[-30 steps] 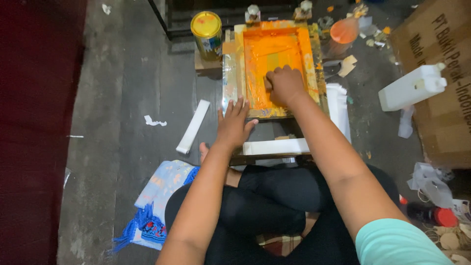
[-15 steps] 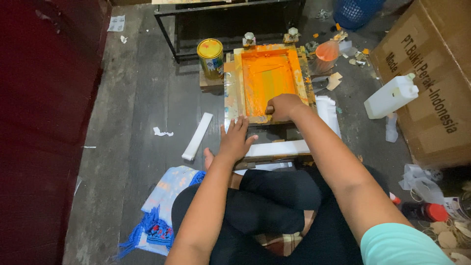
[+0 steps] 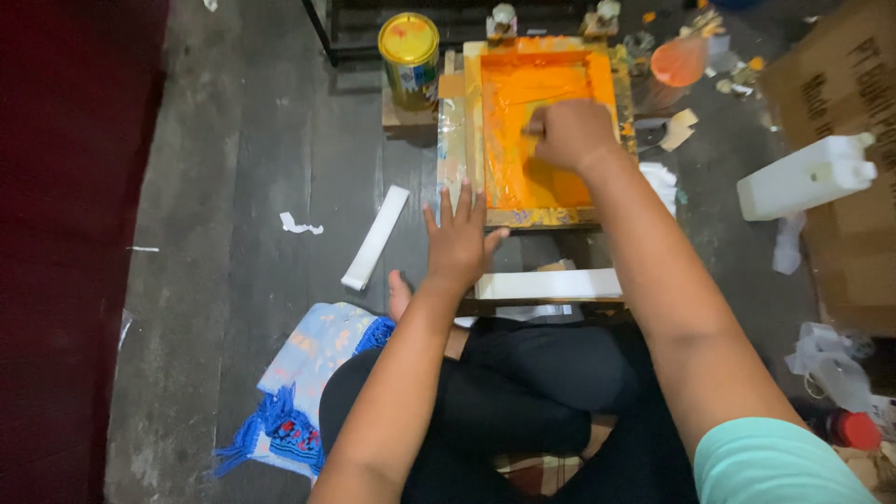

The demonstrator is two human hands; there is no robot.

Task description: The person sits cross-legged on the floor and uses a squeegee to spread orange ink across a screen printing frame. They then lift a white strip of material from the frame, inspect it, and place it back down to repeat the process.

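A wooden screen frame (image 3: 454, 121) coated with orange ink lies on a low stand in front of me. My right hand (image 3: 571, 135) is a closed fist inside the frame, about its middle, pressing a small squeegee onto the orange mesh. The fingers hide most of the tool. My left hand (image 3: 457, 238) lies flat with fingers spread on the frame's near left corner, holding nothing. I sit cross-legged on the floor, and a white board (image 3: 551, 284) lies just below the frame.
A yellow-lidded paint can (image 3: 409, 51) stands left of the frame and an orange cup (image 3: 679, 61) to its right. A white jug (image 3: 807, 177) and cardboard boxes (image 3: 840, 84) are at the right. A white strip (image 3: 376, 236) and a stained blue cloth (image 3: 299, 383) lie on the floor to the left.
My right hand drew toward the frame's near edge, then moved back up to the middle. My left hand stayed on the near left corner. The camera view shifted slightly.
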